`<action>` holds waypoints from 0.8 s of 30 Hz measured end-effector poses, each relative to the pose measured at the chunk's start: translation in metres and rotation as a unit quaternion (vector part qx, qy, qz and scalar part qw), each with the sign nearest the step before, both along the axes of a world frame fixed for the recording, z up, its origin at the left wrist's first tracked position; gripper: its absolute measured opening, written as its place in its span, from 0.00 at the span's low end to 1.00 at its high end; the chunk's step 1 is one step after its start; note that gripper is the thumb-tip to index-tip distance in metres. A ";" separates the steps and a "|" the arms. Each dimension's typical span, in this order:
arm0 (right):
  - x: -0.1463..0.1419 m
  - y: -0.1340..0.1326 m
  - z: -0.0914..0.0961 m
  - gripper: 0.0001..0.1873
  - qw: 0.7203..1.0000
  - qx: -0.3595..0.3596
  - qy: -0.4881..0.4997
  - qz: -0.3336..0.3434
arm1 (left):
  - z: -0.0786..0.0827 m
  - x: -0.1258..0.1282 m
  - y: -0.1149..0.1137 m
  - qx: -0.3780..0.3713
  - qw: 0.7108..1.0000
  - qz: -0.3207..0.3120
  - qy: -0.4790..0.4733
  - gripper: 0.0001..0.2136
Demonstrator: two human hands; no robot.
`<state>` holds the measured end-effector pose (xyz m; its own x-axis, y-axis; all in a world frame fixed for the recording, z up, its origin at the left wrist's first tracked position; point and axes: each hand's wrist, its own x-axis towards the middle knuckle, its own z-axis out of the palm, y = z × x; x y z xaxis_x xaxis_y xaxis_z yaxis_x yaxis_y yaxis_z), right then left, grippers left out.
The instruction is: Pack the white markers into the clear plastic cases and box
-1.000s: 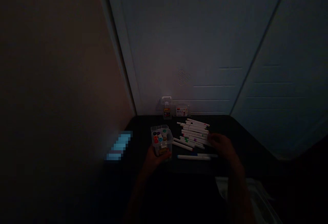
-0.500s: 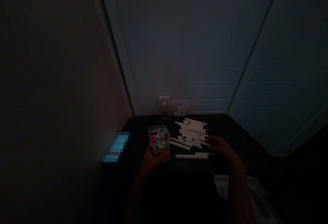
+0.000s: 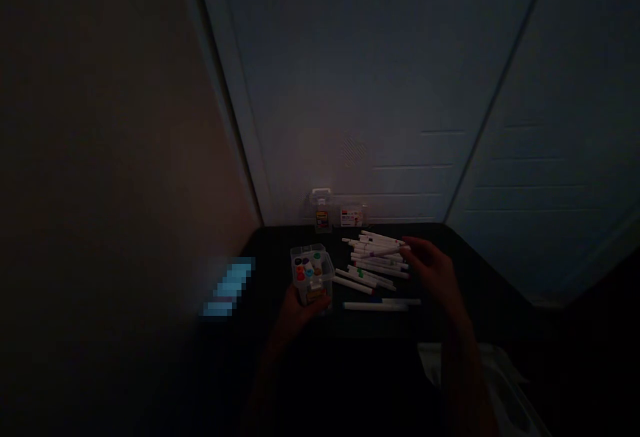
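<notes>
With the clear box gripped by the left hand, the white marker pinched by the right hand is best raised clear of the marker pile below.

Very dim: a faint bluish cast tints the panel beyond the far edge of the desk. White pens show dully; below the near edge, detail sinks into black. Blocky pixelation covers a patch near the left edge.
</notes>
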<state>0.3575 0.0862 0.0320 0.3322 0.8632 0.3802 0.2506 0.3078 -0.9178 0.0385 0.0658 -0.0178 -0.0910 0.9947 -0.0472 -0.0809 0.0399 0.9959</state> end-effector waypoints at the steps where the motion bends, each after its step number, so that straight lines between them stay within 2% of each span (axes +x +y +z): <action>1: -0.005 -0.001 0.004 0.28 1.000 0.014 0.011 -0.002 | -0.001 0.000 0.000 0.000 1.000 -0.001 0.004 0.33; 5: -0.022 -0.004 0.016 0.26 0.999 0.049 0.003 0.000 | -0.005 0.000 0.002 -0.006 1.000 -0.009 -0.003 0.35; 10: -0.031 -0.007 0.023 0.24 0.998 0.060 0.012 -0.002 | 0.000 0.002 0.000 0.002 1.000 -0.002 0.005 0.35; 15: -0.029 -0.008 0.024 0.25 0.994 0.067 0.083 -0.020 | 0.001 0.002 0.000 0.005 1.000 -0.002 0.000 0.35; 24: -0.016 -0.009 0.019 0.19 0.991 0.075 0.106 -0.037 | 0.000 0.002 0.001 -0.003 1.000 -0.002 0.001 0.33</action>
